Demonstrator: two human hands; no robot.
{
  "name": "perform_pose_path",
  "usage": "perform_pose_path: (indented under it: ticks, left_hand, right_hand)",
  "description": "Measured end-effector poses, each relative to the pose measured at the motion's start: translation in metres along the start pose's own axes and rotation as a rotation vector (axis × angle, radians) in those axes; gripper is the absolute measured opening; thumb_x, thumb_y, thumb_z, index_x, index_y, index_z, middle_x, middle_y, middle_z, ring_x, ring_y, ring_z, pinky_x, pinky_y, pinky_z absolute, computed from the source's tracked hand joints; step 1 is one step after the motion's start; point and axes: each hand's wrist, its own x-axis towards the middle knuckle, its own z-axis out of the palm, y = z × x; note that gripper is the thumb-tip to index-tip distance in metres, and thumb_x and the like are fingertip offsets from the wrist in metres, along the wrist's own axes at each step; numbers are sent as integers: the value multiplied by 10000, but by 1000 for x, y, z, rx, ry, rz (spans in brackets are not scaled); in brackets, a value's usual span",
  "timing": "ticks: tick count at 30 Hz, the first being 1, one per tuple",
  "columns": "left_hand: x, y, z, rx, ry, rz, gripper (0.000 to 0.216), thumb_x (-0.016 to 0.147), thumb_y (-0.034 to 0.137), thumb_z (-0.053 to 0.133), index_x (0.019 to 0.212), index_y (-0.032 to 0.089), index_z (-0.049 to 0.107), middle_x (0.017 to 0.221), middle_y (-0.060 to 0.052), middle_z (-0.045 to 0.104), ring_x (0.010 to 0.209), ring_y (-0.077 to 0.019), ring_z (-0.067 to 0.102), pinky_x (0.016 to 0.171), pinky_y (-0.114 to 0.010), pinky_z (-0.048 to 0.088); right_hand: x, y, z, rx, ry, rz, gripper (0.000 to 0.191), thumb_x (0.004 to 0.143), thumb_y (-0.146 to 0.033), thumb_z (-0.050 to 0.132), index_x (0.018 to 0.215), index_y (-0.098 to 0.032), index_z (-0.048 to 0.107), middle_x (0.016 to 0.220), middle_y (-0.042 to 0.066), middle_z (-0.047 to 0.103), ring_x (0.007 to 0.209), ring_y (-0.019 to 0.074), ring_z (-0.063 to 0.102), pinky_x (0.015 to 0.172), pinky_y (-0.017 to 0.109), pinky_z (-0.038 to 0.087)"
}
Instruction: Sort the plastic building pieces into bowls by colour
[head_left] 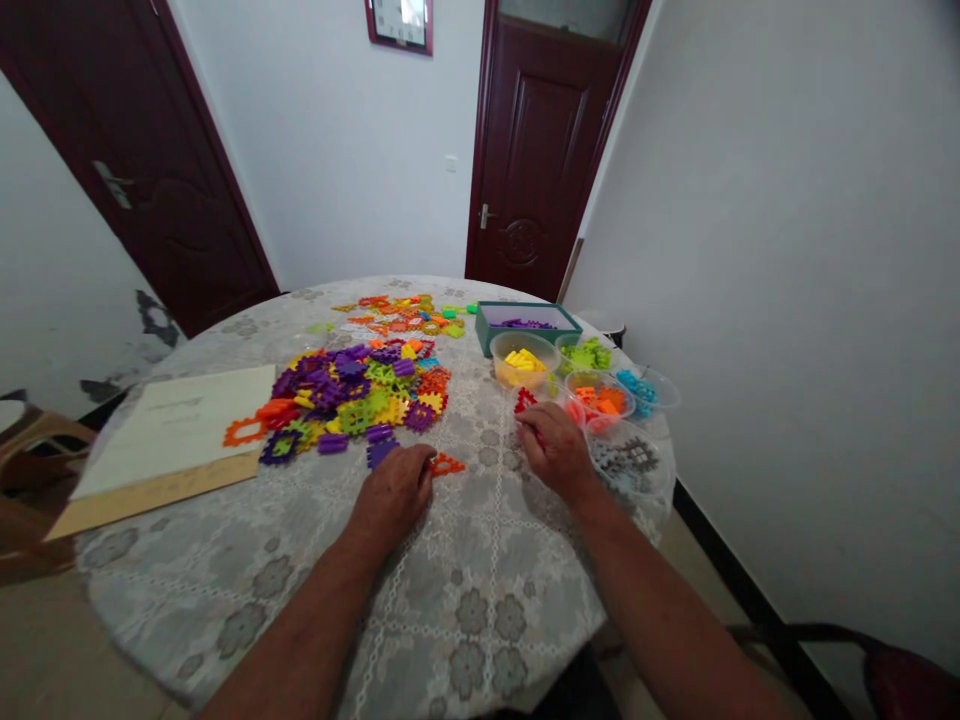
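Orange plastic, a flat openwork triangular piece with toothed edges [448,464], lies on the round table under a grey flower-patterned cloth [450,570], between the two hands and toward the table's near edge. The left hand [397,487] is curled, back upward, its fingertips at the left end of that piece; I cannot tell whether they pinch it or only touch it. Just beyond its knuckles is a flat purple toothed piece [382,453], partly hidden by the hand.

The right hand [556,443] is nearer the table's right edge, its fingers bent inward and close together. A small red toothed plastic piece [524,400] shows right by its fingers; whether they grip it cannot be made out.

Toward the table's left edge sits a heaped pile of mixed purple, yellow, green and orange plastic pieces [352,385]. Clear round plastic bowls line the right edge: one of yellow pieces [523,362], one of orange pieces [600,400], one of grey pieces [630,458]. Near the far edge, a green rectangular box [525,335] holds purple pieces.
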Motion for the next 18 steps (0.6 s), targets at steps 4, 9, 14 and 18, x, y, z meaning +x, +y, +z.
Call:
perform_pose_path:
  ticks: [4,9,14,18]
  left_hand:
    - [0,-2,1,-14,-4,33,207,985,191,508,1102,210,678,1042,-97,755,990,-268,677,899,-398,531]
    - [-1,-3,2,-28,23,20,214,969,175,513,1106,215,672,1041,-94,754,988,-268,683,892,-397,544]
    - [-2,-1,1,-81,77,-13,217,960,182,513,1116,206,662,1075,-110,757,1012,-276,702,928,-422,562]
    - [-1,5,-5,-141,124,-19,219,933,160,521,1093,207,663,1061,-108,760,1008,-264,716,936,-418,576]
  right_hand:
    - [6,8,3,24,2,-10,188,947,-122,564,1023,-214,709,985,91,737,971,244,672,919,395,555]
    - [13,10,12,2,31,-19,153,953,-141,556,980,-215,688,938,87,725,922,235,661,887,383,554]
    - [14,16,18,-24,61,-65,149,949,-140,553,983,-206,682,938,94,716,926,242,650,900,401,547]
    - [14,17,13,0,71,-93,142,942,-156,560,980,-215,684,936,84,713,920,244,648,891,415,542]
